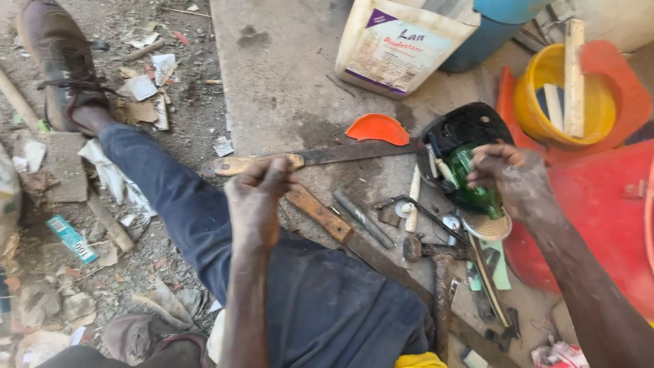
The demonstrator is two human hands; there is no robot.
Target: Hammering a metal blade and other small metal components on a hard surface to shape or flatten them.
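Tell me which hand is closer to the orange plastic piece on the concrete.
The right hand looks slightly nearer: it holds the green angle grinder to the right of the orange plastic piece. The left hand is below and left of it, at the machete.

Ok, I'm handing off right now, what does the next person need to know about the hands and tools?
Left hand: closed in a loose fist over the knee, by the wooden handle of the long blade; it seems to hold nothing.
Right hand: gripping the green angle grinder, disc facing down over the concrete slab.
Nearby: hammer, metal rod, orange plastic piece, yellow bucket.
Done: grinder picked up.
Left: no contact with any workpiece visible yet.
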